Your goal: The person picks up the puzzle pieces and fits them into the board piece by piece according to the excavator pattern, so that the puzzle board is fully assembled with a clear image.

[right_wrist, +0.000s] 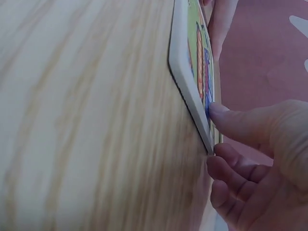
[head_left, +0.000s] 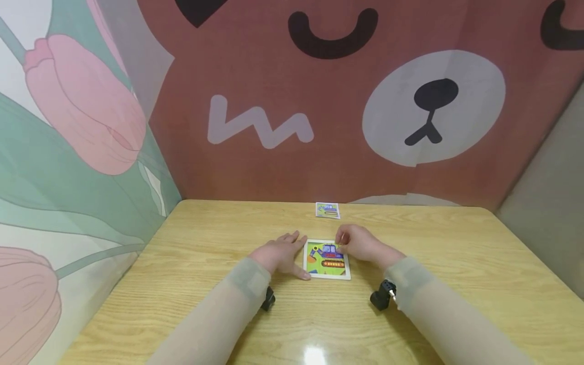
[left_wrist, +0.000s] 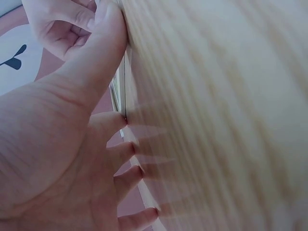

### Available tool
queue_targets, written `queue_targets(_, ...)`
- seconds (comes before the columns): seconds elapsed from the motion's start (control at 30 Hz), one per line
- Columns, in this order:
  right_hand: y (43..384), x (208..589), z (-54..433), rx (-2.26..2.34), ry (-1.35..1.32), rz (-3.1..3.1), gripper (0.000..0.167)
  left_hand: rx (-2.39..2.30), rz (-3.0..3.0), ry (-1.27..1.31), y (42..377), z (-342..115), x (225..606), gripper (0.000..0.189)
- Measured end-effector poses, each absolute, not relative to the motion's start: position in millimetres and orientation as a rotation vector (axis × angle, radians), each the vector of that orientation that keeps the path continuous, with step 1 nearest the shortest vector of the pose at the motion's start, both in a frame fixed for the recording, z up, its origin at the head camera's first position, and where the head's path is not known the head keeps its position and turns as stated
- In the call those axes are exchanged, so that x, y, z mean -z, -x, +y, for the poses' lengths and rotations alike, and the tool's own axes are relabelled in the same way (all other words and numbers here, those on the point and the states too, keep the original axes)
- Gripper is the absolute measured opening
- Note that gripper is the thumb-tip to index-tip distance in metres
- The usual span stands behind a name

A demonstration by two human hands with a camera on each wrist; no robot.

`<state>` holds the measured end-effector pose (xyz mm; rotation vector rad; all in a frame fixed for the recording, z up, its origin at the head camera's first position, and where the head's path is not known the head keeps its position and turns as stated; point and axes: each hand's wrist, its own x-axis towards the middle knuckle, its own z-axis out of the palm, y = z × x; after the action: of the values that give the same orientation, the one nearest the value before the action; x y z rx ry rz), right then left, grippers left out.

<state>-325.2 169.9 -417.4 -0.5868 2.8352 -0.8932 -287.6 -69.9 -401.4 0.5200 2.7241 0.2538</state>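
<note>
A white-framed puzzle board with a picture of a blue and orange excavator on green lies flat on the table. My left hand is spread along its left side, thumb at the near left corner and fingers by the far left one. In the left wrist view the left fingertips rest on the tabletop. My right hand is at the far right corner. In the right wrist view its thumb presses on the picture while curled fingers meet the frame's corner, pinching the edge. The hand hides that part of the picture.
A small card with a similar excavator picture lies at the table's back edge, beyond the board. Behind the wooden table rises a wall printed with a bear's face. Dark wrist cameras hang under both forearms.
</note>
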Motion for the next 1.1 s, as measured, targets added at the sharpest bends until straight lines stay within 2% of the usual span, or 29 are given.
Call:
queue_targets(0.1, 322.2, 415.6, 169.0, 0.835, 0.666, 2.877, 0.012, -0.25, 2.725, -0.526, 287.4, -70.6, 401.4, 0.109)
queue_targets(0.2, 313.4, 411.6, 167.2, 0.66, 0.839, 2.949, 0.006, -0.256, 2.722, -0.532, 286.6, -71.0, 400.4, 0.109)
queue_targets(0.27, 303.7, 408.6, 165.6, 0.492, 0.973, 2.987, 0.008, -0.259, 2.719, -0.537, 286.0, -71.5, 399.7, 0.108)
queue_targets(0.33, 292.5, 405.7, 164.6, 0.355, 1.059, 2.994, 0.026, -0.255, 2.719, -0.54, 285.6, -72.1, 399.3, 0.108)
queue_targets(0.47, 274.8, 405.3, 163.9, 0.248, 1.032, 2.957, 0.069, -0.205, 2.731, -0.563, 286.3, -74.4, 400.2, 0.109)
queue_targets(0.57, 271.5, 409.1, 165.4, 0.257, 0.984, 2.944, 0.082, -0.204, 2.74, -0.577, 287.7, -75.8, 401.4, 0.109)
queue_targets(0.93, 282.0, 419.4, 176.9, 0.493, 0.861, 2.882, 0.094, -0.327, 2.718, -0.548, 296.6, -73.2, 407.1, 0.109)
queue_targets(1.1, 283.0, 420.6, 177.9, 0.52, 0.849, 2.878, 0.093, -0.332, 2.708, -0.54, 298.2, -74.5, 407.3, 0.106)
